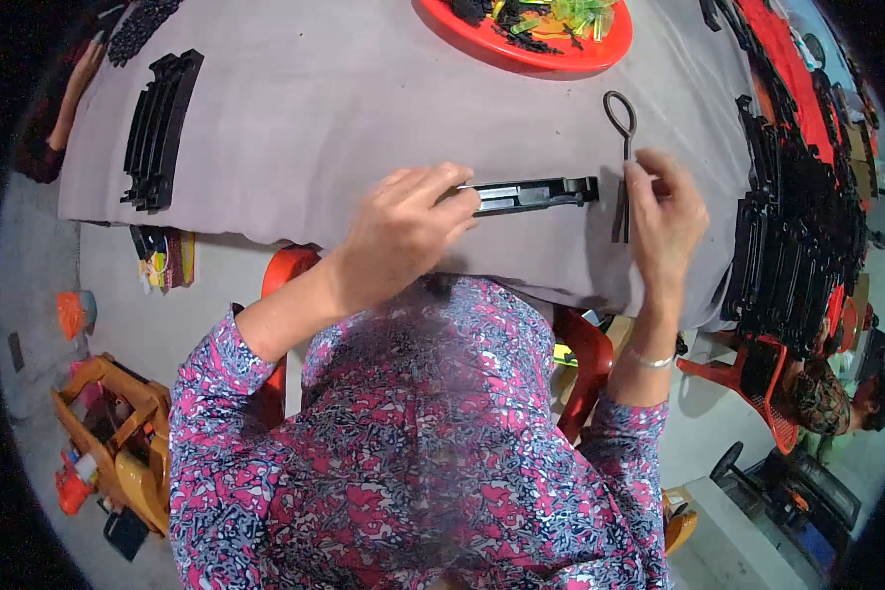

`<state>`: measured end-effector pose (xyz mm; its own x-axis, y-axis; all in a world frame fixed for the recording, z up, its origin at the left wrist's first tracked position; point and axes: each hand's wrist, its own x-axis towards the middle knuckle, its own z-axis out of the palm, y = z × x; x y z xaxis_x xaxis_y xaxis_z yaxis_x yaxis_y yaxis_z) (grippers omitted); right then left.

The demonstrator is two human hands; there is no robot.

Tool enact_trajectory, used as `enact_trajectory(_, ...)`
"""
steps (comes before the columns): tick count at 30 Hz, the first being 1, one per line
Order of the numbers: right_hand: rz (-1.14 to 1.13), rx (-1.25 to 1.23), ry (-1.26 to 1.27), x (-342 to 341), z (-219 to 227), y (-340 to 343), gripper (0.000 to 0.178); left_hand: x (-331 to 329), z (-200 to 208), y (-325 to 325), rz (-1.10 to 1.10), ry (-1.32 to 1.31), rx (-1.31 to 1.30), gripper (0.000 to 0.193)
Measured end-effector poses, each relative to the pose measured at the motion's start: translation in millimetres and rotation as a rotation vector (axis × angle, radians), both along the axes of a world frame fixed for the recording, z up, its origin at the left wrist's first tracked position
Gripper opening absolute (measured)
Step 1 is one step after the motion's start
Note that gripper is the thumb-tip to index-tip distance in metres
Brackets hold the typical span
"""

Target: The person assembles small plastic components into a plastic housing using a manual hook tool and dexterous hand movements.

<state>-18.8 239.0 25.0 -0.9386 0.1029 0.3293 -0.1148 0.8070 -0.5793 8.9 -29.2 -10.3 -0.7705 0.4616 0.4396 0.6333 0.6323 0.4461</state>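
My left hand (403,221) is closed around one end of a long, narrow black plastic part (531,196), held level over the grey cloth. The other end of the part points right, toward my right hand (667,202). That hand has its fingers curled and its thumb and fingertips at the shaft of a thin dark metal rod with a looped end (619,113). The loop points away from me, and the straight shaft runs down beside the thumb. The exact contact of the fingertips is partly hidden.
A red plate (531,61) of black and yellow-green small pieces stands at the far edge. Several similar black parts (162,133) lie together at the left of the cloth-covered table (295,128). More black parts (792,256) are piled at right. Another person's arm (74,93) shows far left.
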Motion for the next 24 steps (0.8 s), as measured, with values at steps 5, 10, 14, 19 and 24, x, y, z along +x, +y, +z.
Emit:
enact_trajectory(5,-0.034,0.225,-0.126,-44,-20,28,0.034,0,3,13,-0.011,0.104,0.009,0.020)
enact_trajectory(10,-0.022,0.145,-0.290,-55,-18,25,0.032,1,1,19,-0.082,0.108,-0.073,0.026)
enact_trajectory(14,-0.068,0.152,-0.308,-54,-16,19,0.032,4,-4,21,-0.094,0.057,-0.118,0.031)
enact_trajectory(19,-0.045,0.067,-0.365,-51,-15,28,0.025,7,-8,23,-0.086,0.048,-0.098,0.036)
enact_trajectory(24,0.219,-1.018,-0.463,-33,-4,20,0.019,11,-18,26,-0.036,0.059,-0.069,0.040)
